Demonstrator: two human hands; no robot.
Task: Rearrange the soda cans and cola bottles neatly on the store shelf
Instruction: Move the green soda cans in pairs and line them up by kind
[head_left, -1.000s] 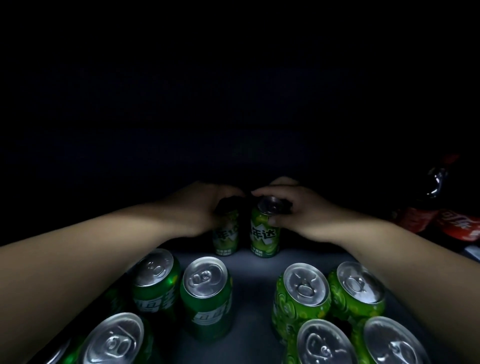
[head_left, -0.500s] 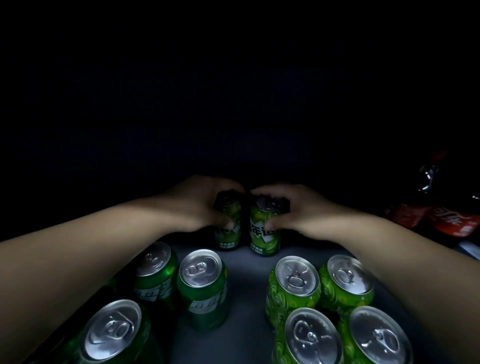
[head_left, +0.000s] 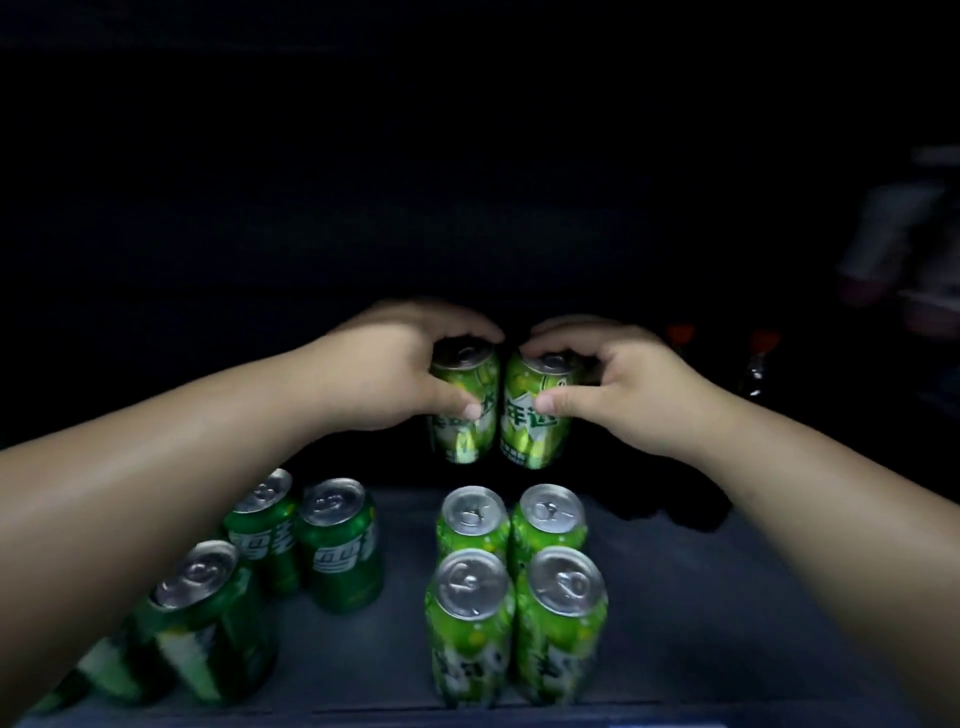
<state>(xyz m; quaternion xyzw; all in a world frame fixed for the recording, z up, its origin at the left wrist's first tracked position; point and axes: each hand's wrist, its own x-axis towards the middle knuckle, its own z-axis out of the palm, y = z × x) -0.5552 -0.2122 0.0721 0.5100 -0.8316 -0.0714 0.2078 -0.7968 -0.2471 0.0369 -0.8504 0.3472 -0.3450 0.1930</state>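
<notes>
Left can (head_left: 462, 415) and right can (head_left: 535, 421), held paired.
Gripped by left hand (head_left: 395, 364) and right hand (head_left: 623, 387); axes upright, sides almost touching, just behind four-can block (head_left: 472, 584).

The right light green can (head_left: 535, 431), in the right hand (head_left: 628, 395), is showing white characters ending in 达. The left light green can (head_left: 460, 436), in the left hand (head_left: 395, 364), is showing lettering mostly hidden by the thumb. On the left, the dark green can (head_left: 340, 558) is showing a blurred white 雪.
</notes>
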